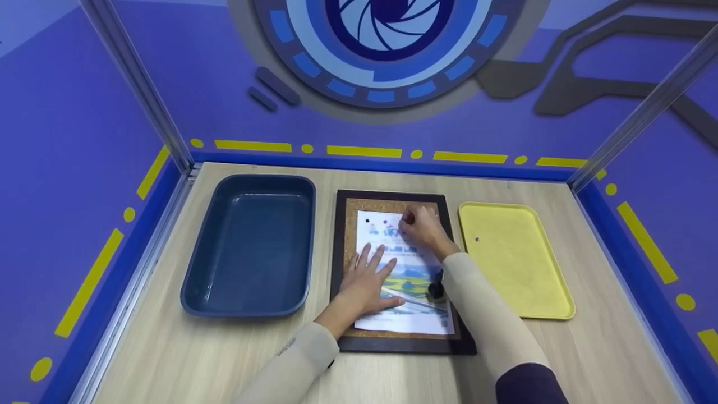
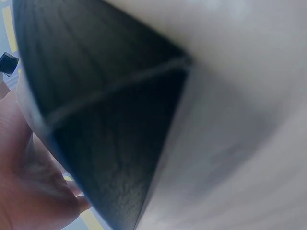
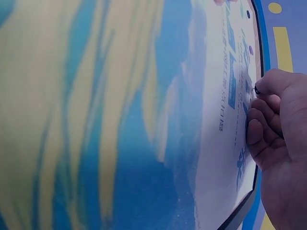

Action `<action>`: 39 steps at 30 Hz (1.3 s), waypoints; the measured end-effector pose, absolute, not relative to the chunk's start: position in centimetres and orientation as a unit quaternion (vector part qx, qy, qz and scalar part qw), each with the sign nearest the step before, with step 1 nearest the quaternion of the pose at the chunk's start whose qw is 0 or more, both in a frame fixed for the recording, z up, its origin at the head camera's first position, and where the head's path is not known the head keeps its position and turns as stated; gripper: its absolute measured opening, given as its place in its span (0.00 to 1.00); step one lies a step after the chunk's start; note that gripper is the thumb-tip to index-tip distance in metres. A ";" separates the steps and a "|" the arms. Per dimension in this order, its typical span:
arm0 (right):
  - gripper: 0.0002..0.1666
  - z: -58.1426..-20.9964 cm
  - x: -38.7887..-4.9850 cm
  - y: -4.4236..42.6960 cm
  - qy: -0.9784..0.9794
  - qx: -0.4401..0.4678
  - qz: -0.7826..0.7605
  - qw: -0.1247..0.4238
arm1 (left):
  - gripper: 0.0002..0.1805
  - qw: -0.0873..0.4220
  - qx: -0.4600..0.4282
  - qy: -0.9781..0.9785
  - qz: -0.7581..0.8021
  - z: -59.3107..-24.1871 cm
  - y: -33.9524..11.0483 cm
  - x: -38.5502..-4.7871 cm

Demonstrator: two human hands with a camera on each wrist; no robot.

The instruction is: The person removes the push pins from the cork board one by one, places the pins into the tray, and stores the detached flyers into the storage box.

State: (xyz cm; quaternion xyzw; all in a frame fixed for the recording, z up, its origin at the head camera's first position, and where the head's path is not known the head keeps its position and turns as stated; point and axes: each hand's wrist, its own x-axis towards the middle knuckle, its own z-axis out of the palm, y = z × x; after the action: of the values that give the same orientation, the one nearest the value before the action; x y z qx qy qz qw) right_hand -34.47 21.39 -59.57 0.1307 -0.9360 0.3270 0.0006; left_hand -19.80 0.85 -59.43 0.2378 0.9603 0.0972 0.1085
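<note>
A printed sheet [image 1: 415, 320] lies on a dark-framed cork board [image 1: 392, 343]. The left hand [image 1: 364, 283] rests on the sheet's left side with its fingers spread. Near the sheet's top edge, the right hand [image 1: 422, 227] pinches a small dark pin [image 3: 257, 89] between thumb and forefinger, close to the paper; its other fingers are curled. Two pins show at the top of the sheet, a black one [image 1: 367, 220] and a purple one [image 1: 385, 222]. The left wrist view is mostly filled by sleeve and a dark shape, with part of the left hand [image 2: 29, 182] at its edge.
A dark blue tray [image 1: 252, 312] stands left of the board. To the right is a yellow tray [image 1: 519, 269] with one small purple pin [image 1: 477, 239] in it. Behind the table rises a patterned blue wall [image 1: 336, 126], with metal posts at the corners.
</note>
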 end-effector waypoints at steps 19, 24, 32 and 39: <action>0.02 -58.5 -34.1 21.6 -0.930 0.154 0.333 0.038 | 0.53 0.104 0.238 0.962 0.088 -58.9 0.9 -19.6; 0.03 -57.9 -33.9 21.7 -0.928 0.150 0.339 0.040 | 0.53 0.104 0.235 0.962 0.089 -58.8 0.9 -19.5; 0.02 -57.0 -33.2 22.3 -0.926 0.155 0.340 0.051 | 0.53 0.111 0.233 0.962 0.094 -58.7 0.9 -19.5; 0.03 -56.6 -32.6 23.6 -0.923 0.167 0.340 0.063 | 0.54 0.103 0.232 0.963 0.087 -59.1 0.9 -19.6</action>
State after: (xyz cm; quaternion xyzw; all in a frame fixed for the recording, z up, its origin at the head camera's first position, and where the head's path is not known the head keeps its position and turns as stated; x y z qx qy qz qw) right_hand -32.55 23.64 -56.58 0.1667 -0.9235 0.3396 0.0633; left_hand -19.60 0.95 -59.14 0.2323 0.9632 0.0870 0.1032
